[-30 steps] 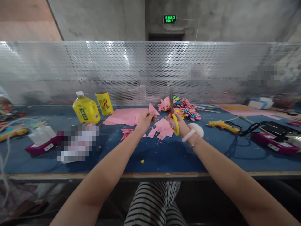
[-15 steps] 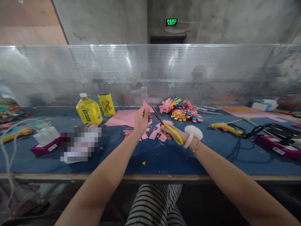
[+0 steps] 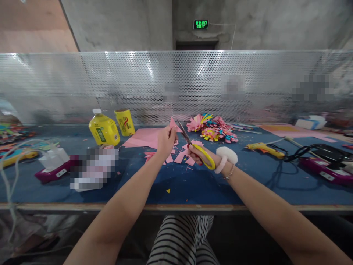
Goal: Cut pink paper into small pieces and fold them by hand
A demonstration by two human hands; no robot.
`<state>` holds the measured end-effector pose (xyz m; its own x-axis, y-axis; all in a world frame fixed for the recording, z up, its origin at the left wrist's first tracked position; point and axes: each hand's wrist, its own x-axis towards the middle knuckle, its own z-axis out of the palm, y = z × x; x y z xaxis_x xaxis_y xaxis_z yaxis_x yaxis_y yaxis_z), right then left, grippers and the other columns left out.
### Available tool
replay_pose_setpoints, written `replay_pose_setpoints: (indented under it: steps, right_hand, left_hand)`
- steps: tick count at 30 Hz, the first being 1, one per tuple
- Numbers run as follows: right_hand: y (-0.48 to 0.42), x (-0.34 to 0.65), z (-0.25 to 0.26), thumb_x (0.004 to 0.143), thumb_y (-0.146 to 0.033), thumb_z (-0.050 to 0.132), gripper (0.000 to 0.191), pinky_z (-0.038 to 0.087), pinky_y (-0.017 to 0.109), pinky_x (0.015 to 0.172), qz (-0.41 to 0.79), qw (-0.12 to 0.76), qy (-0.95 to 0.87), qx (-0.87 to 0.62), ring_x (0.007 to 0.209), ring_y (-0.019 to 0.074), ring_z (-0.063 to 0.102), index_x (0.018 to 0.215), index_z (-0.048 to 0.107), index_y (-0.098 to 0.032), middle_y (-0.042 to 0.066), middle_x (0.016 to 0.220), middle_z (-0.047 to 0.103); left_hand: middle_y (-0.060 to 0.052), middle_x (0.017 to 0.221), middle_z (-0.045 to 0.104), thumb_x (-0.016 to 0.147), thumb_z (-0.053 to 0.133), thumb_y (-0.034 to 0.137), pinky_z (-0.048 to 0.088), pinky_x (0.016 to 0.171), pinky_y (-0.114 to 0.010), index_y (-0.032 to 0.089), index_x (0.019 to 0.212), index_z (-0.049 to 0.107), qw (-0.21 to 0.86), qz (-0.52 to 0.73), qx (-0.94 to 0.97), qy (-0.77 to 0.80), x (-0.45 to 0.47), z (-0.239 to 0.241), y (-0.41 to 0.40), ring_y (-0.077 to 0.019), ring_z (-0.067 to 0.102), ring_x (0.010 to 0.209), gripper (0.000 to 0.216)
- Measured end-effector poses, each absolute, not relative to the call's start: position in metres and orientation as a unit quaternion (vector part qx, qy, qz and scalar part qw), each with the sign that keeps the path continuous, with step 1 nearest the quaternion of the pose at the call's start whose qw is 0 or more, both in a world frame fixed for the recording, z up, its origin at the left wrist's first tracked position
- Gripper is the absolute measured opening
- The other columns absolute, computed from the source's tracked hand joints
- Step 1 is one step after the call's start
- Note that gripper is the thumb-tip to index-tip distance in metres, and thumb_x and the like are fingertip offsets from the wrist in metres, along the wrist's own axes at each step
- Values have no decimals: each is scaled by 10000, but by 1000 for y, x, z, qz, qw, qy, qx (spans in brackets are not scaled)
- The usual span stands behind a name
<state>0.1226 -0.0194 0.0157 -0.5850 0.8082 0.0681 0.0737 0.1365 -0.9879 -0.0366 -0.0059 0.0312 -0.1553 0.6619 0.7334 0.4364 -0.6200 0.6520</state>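
Table: your blue worktop (image 3: 193,184) lies nearest to you.
Right hand: your right hand (image 3: 197,155) grips the yellow-handled scissors (image 3: 204,153), blades pointing up-left to the paper.
Left hand: your left hand (image 3: 165,141) pinches the pink paper triangle (image 3: 174,125), raised above the table.
Scraps: pink paper scraps (image 3: 185,158) lie under both hands.
Behind: pink sheet (image 3: 142,138), yellow bottle (image 3: 104,129), paper flowers (image 3: 213,129).

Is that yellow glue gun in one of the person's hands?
No, the glue gun lies on the table, away from the right hand holding scissors.
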Motion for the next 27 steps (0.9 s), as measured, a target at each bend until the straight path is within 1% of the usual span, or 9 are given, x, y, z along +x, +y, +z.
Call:
replay_pose_setpoints:
  steps: [11,21,24,27]
  right_hand:
    - [-16,123,13,675,-580,502,430,194,168,346,569,320,-685,-323,366,20,237,628,379,-171,-79,485,316]
    - [-17,123,14,674,-577,506,435,198,166,341,573,318,-684,-319,360,17,242,605,366,-171,-77,485,326]
    - [-16,123,13,689,-569,495,423,214,168,332,562,322,-691,-322,354,19,248,608,377,-171,-75,481,331]
    - [-14,123,12,684,-585,486,433,237,178,320,542,323,-701,-333,341,28,264,591,379,-176,-74,459,331]
  left_hand:
    - [37,431,499,791,410,373,345,489,-205,176,573,466,108,630,639,428,-37,31,-3,-81,455,398,299]
    - [34,431,501,788,410,369,349,472,-197,179,572,465,102,618,652,426,-40,32,-1,-76,458,401,293]
    - [31,424,493,775,435,365,342,453,-195,180,557,458,111,626,647,421,-41,32,-1,-76,451,397,287]
    - [29,428,488,781,418,380,337,426,-192,179,553,440,134,633,642,411,-42,32,1,-73,438,386,306]
